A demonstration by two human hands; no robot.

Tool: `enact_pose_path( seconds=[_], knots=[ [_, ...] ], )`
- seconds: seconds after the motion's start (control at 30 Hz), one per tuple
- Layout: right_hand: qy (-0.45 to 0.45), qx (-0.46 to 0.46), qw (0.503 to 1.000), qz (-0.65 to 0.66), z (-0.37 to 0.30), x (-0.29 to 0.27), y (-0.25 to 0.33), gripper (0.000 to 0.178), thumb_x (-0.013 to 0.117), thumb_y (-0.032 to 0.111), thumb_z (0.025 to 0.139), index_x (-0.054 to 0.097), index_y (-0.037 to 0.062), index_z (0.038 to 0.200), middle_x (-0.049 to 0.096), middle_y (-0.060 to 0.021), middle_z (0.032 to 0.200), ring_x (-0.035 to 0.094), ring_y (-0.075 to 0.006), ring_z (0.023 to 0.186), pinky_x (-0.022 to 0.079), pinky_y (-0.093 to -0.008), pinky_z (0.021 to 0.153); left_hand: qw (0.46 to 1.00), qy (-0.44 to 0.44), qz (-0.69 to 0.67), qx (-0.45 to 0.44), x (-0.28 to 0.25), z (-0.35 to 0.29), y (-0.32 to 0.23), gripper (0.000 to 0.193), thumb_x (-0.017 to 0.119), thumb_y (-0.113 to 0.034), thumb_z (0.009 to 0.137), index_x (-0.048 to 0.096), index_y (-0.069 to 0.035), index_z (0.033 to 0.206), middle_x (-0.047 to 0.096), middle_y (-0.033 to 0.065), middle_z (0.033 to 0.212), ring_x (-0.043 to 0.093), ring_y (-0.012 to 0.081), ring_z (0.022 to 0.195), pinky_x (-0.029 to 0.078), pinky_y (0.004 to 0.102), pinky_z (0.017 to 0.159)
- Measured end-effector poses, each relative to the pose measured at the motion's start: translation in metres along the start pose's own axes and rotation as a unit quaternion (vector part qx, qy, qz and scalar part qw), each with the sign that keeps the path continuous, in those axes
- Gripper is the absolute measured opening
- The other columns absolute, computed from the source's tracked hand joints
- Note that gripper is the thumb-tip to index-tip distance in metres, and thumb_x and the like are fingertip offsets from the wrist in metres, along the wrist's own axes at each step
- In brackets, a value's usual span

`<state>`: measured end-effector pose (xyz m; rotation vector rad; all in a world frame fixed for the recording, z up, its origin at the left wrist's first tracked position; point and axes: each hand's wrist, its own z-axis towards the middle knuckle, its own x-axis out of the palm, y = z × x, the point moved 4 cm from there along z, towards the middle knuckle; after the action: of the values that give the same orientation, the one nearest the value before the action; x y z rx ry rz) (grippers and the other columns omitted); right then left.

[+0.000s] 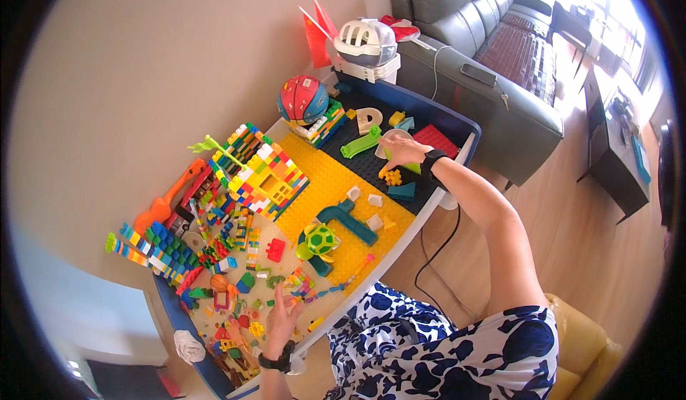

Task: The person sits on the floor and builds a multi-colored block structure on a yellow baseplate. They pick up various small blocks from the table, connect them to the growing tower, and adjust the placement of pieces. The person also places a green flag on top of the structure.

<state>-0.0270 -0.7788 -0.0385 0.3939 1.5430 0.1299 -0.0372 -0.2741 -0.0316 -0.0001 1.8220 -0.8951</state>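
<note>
My left hand is over the near left part of the play table, fingers apart and holding nothing. Beneath and around it lie small loose pieces, with a red block farther up. My right hand reaches over the dark far-right section, fingers spread, beside a whitish rounded piece that it partly covers. I cannot tell whether they touch. Close by are a light green slide piece, an orange-yellow gear-like piece, a red plate and a teal block.
A multicoloured brick house stands on the yellow baseplate. Near its front edge lie a green turtle-like toy and a teal curved track. Behind are a ball and a white helmet. A grey sofa adjoins the table.
</note>
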Motion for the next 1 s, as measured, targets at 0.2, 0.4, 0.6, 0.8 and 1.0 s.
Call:
enact_pose_path(
  seconds=[0.2, 0.4, 0.6, 0.8, 1.0],
  knots=[
    [0.054, 0.061, 0.997, 0.016, -0.02, -0.008, 0.0, 0.106, 0.081, 0.027, 0.059, 0.018, 0.0109, 0.143, 0.048, -0.0202, 0.123, 0.051, -0.0315, 0.11, 0.046, -0.0394, 0.087, 0.997, 0.011, 0.075, -0.033, 0.002, -0.008, -0.007, 0.062, 0.062, -0.024, 0.084, 0.033, -0.006, 0.136, 0.063, 0.0145, 0.107, 0.061, 0.0245, 0.099, 0.048, 0.034, 0.082],
    [0.073, 0.032, 0.996, -0.027, -0.05, -0.011, 0.007, 0.096, 0.075, 0.009, 0.068, 0.017, 0.0138, 0.144, 0.057, -0.0198, 0.104, 0.061, -0.029, 0.092, 0.051, -0.0343, 0.077, 0.988, 0.124, 0.077, -0.055, 0.011, -0.02, -0.021, 0.052, 0.062, -0.029, 0.082, 0.046, -0.01, 0.129, 0.063, 0.0144, 0.105, 0.062, 0.0282, 0.093, 0.049, 0.038, 0.079],
    [0.107, -0.094, 0.989, -0.024, -0.063, -0.013, 0.052, 0.08, 0.056, 0.001, 0.069, 0.021, 0.0071, 0.142, 0.057, -0.0203, 0.1, 0.057, -0.0332, 0.093, 0.048, -0.0385, 0.075, 0.987, 0.142, 0.065, -0.036, 0.014, -0.024, -0.02, 0.05, 0.062, -0.028, 0.082, 0.048, -0.011, 0.127, 0.064, 0.0148, 0.103, 0.064, 0.0277, 0.089, 0.05, 0.0372, 0.076],
    [0.124, -0.199, 0.971, 0.038, -0.062, -0.004, 0.109, 0.076, 0.055, 0.005, 0.073, 0.021, 0.0064, 0.141, 0.058, -0.0217, 0.109, 0.056, -0.0351, 0.101, 0.046, -0.0413, 0.085, 0.992, 0.118, 0.044, -0.028, -0.004, -0.011, -0.04, 0.047, 0.063, -0.028, 0.083, 0.05, -0.009, 0.124, 0.064, 0.0144, 0.101, 0.064, 0.0286, 0.09, 0.05, 0.036, 0.075],
    [0.076, -0.34, 0.937, 0.014, -0.065, 0.01, 0.193, 0.063, 0.051, 0.001, 0.074, 0.036, 0.0057, 0.135, 0.057, -0.0196, 0.113, 0.057, -0.0324, 0.103, 0.046, -0.0394, 0.086, 0.999, 0.018, -0.032, -0.004, -0.033, 0.003, -0.026, 0.042, 0.062, -0.024, 0.084, 0.052, -0.007, 0.121, 0.065, 0.0152, 0.101, 0.064, 0.0276, 0.092, 0.05, 0.0336, 0.075]
  ],
)
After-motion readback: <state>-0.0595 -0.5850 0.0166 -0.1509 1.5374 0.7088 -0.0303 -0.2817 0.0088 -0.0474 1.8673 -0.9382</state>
